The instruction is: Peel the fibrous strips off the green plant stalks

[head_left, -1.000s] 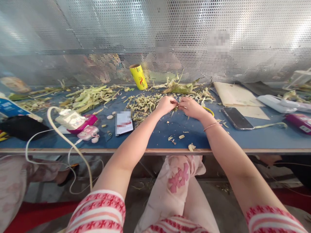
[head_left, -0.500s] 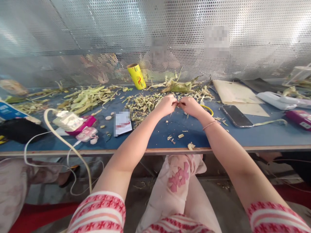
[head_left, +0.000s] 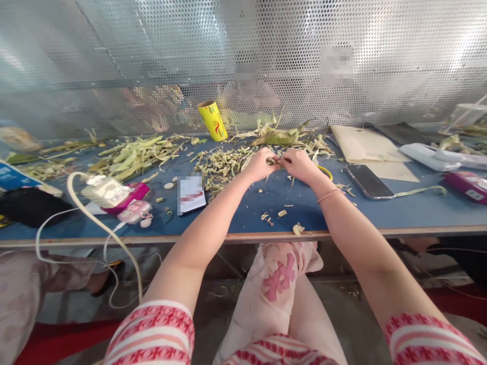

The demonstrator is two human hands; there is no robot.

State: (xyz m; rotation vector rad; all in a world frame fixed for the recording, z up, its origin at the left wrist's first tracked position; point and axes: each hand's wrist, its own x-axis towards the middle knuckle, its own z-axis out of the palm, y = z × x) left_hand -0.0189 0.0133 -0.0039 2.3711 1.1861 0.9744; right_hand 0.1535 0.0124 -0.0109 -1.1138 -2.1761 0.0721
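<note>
Over the back half of the blue table, my left hand [head_left: 262,165] and my right hand [head_left: 299,163] meet almost fingertip to fingertip. A small greenish plant piece [head_left: 271,161] shows at my left fingers, which are closed on it. The thumb and finger of my right hand are pinched at its right end, mostly hiding what they grip. Left of my hands lies a heap of short, pale green plant bits [head_left: 220,165]. Behind them is a pile of longer dry leaves and strips [head_left: 279,136]. A yellow ring [head_left: 325,173] lies partly hidden by my right wrist.
A yellow tube [head_left: 213,120] leans near the perforated metal wall [head_left: 289,61]. Phones [head_left: 191,195] [head_left: 370,181] lie on both sides. Charger and cables [head_left: 110,191] sit left, with a pile of long strips [head_left: 142,153] behind. Cardboard [head_left: 365,144] lies right.
My fingertips have shifted slightly, and a greenish bit now shows at my left fingers. The heaps and phones stay in place; the view has moved a little.
</note>
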